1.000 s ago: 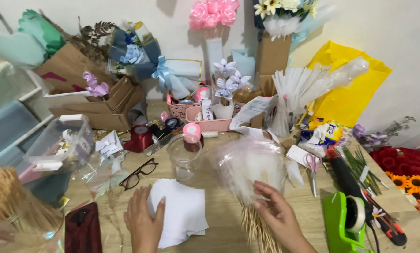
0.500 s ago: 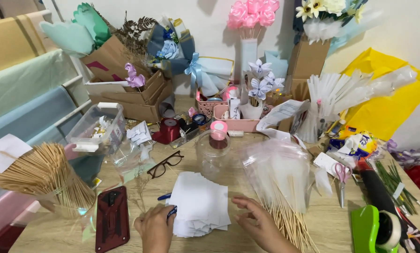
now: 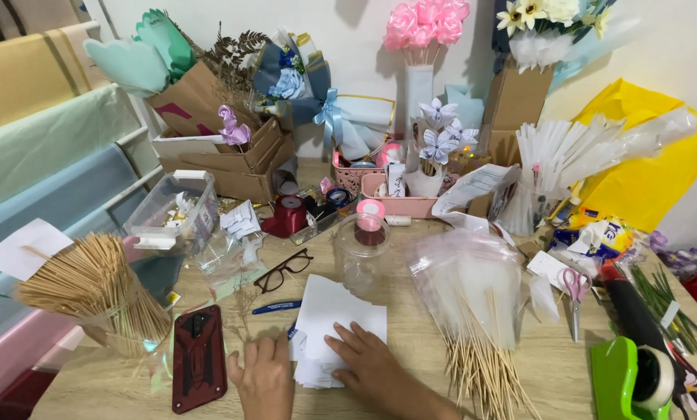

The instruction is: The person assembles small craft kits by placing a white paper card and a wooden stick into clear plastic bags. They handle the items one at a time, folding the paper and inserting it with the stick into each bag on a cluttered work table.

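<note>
Our hands (image 3: pixel 368 365) rest on a stack of white paper (image 3: pixel 334 327) at the bench's (image 3: pixel 566 373) near edge. At nine o'clock a red phone (image 3: pixel 198 358) blocks us; at twelve, a clear jar (image 3: pixel 362 253); at three, bagged skewers (image 3: pixel 477 311). Bare wood opens between skewers and green tape dispenser (image 3: pixel 632 377).

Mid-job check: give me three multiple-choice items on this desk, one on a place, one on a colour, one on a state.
1. Where is the red phone?
A. left of the left hand
B. behind the clear jar
C. by the scissors

2. What colour is the tape dispenser?
A. blue
B. green
C. white

3. What is the right hand doing?
A. gripping the scissors
B. lifted in the air
C. lying flat on the white paper

Answers: 1 A, the phone lies just left of that hand. 2 B, its body is bright green. 3 C, the fingers are spread on the sheets.
</note>
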